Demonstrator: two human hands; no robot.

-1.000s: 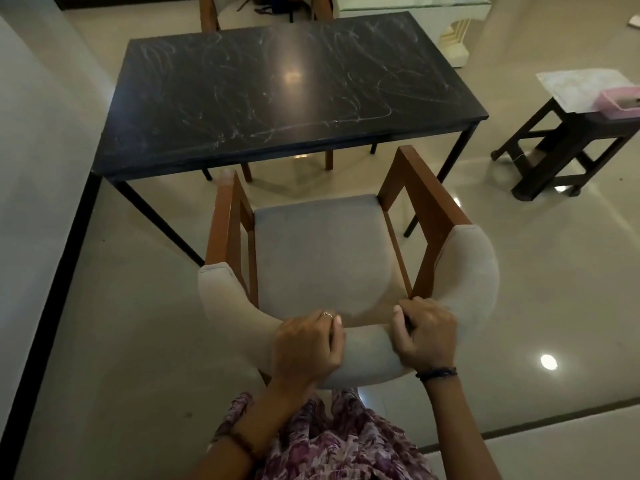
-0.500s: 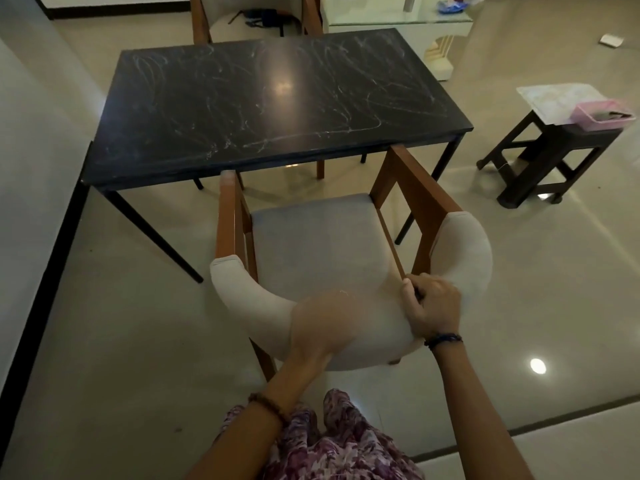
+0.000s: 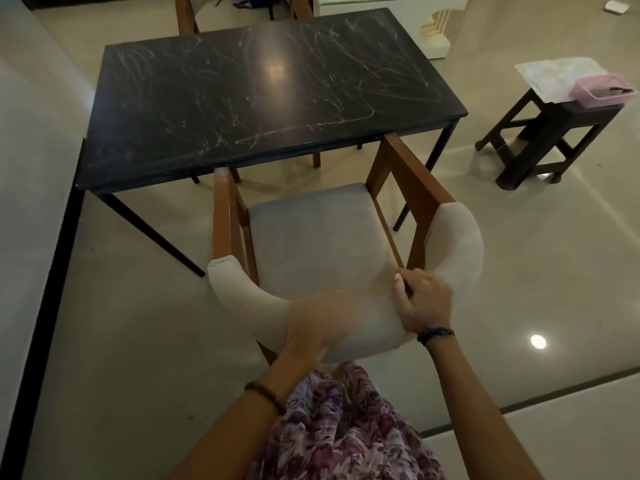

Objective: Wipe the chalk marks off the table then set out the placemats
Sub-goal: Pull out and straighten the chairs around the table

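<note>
The black table (image 3: pixel 270 98) is scribbled all over with pale chalk marks (image 3: pixel 322 81). In front of it stands a wooden chair with a grey seat (image 3: pixel 311 237) and a curved cream backrest (image 3: pixel 242 299). My right hand (image 3: pixel 424 303) grips the top of the backrest on its right side, thumb over the inner edge. My left hand (image 3: pixel 318 323) is motion-blurred over the middle of the backrest, so its grip is unclear. A pale placemat stack (image 3: pixel 550 72) lies on a dark stool (image 3: pixel 540 140) at the right.
A pink tray (image 3: pixel 602 90) sits on the placemats on the stool. A second chair (image 3: pixel 187 15) stands at the table's far side. A white pedestal (image 3: pixel 433 32) is behind the table. A wall runs along the left.
The chair has slid closer to the table and turned slightly. My left hand, which gripped the backrest a second ago, is now blurred in motion. My right hand keeps its grip.
</note>
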